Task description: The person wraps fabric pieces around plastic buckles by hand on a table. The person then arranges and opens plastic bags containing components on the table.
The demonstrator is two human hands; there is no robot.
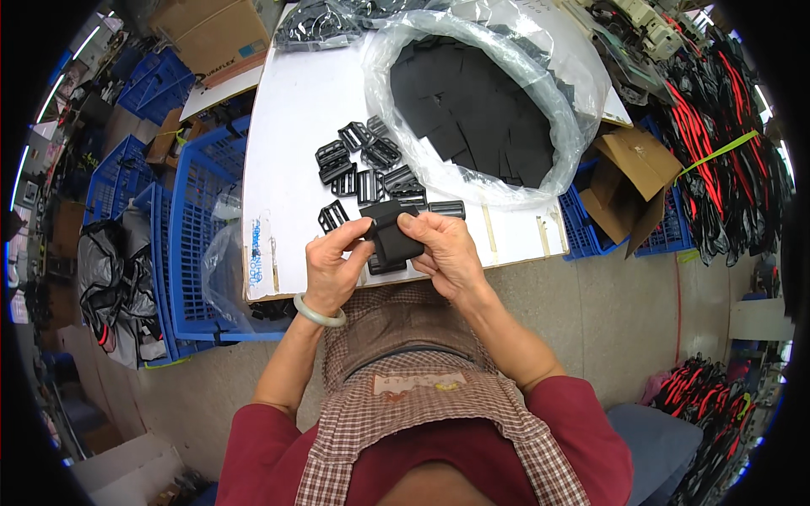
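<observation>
Just above the table's near edge, a black piece of webbing or fabric is held up between both hands. My left hand pinches its left edge between thumb and fingertips, a pale bangle round that wrist. From the other side, my right hand grips it, thumb on top and fingers curled underneath. Whether a buckle sits inside the piece I cannot tell. Beyond my hands lie several loose black slider buckles. One black buckle shows partly below the held piece, close to the edge.
A clear plastic bag stands open on the white table, full of black flat pieces. Blue crates stand left of the table. An opened cardboard box sits at the right, near hanging black-and-red straps.
</observation>
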